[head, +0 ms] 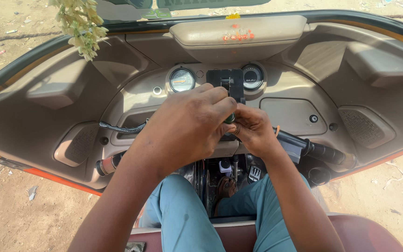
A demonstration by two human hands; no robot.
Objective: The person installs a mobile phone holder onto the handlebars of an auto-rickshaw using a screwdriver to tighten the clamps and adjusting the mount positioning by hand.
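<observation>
Left hand: left hand curled over a small green-tipped tool, its grip closed on it.
Right hand: right hand pinched shut at the tool's tip.
Bracket: black plastic bracket between two round gauges.
Dashboard: smooth beige moulded dashboard; black handlebar grip right.
Ground: sandy ground outside.

I sat in the driver's seat of a three-wheeled auto-rickshaw parked outdoors on bare, littered dirt. A beige dashboard with two round gauges faced me, a handlebar grip reached right, a flower garland hung at the windscreen, and pedals sat below my knees.
</observation>
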